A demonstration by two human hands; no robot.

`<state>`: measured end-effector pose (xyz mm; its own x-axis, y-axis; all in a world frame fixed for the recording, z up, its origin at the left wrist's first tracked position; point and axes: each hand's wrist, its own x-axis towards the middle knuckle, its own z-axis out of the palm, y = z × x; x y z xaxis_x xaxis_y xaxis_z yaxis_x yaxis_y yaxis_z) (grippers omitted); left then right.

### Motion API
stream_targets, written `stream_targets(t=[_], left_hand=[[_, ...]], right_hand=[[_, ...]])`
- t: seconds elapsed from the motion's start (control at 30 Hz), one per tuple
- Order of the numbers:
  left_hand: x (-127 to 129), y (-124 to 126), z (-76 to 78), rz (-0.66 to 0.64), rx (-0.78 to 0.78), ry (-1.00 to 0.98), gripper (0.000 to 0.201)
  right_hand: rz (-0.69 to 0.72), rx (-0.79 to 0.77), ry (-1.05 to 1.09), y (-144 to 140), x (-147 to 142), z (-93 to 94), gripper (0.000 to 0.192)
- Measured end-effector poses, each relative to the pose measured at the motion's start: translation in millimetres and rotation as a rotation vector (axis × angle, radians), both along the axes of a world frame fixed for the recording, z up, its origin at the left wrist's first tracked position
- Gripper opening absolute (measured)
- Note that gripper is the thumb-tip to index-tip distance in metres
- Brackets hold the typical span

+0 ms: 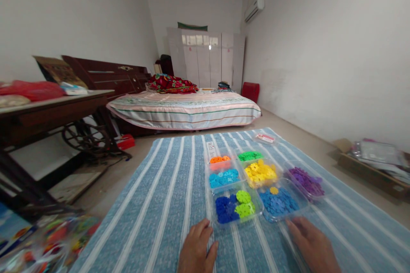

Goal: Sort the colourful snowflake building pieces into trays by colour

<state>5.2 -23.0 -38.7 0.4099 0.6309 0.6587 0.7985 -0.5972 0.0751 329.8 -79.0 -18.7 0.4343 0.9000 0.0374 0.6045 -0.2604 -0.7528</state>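
L hand [197,247] flat, fingers spread on striped mat [153,204]; R hand [312,243] open, fingertips touching blue-piece tray [279,202].

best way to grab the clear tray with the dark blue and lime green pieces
Probably by its near rim, coming from the person's side. The tray with dark blue and lime green pieces sits flat on the striped mat, its near edge facing the left hand, while other trays crowd its far and right sides. The right hand is nearer the blue tray.
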Motion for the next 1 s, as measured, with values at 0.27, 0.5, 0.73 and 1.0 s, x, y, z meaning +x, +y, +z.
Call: stream_targets(t=[0.27, 0.5, 0.73, 1.0], left_hand=[[1, -3, 2.9, 0.006, -0.046, -0.004, 0.024], [5, -7, 11.0, 0.011, -0.112, -0.046, 0.023], [7, -11, 19.7, 0.124, -0.191, -0.172, 0.023], [45, -21, 50.8, -0.057, -0.035, 0.008, 0.033]], right_hand=[[0.041, -0.064, 0.009, -1, 4, -9.2, 0.044], [-0.049, -0.054, -0.030, 1, 6, -20.6, 0.047], [-0.063, -0.073, -0.114, -3, 5, -29.9, 0.049], [-0.079, 0.046, -0.282, -10, -12, -28.8, 0.044]])
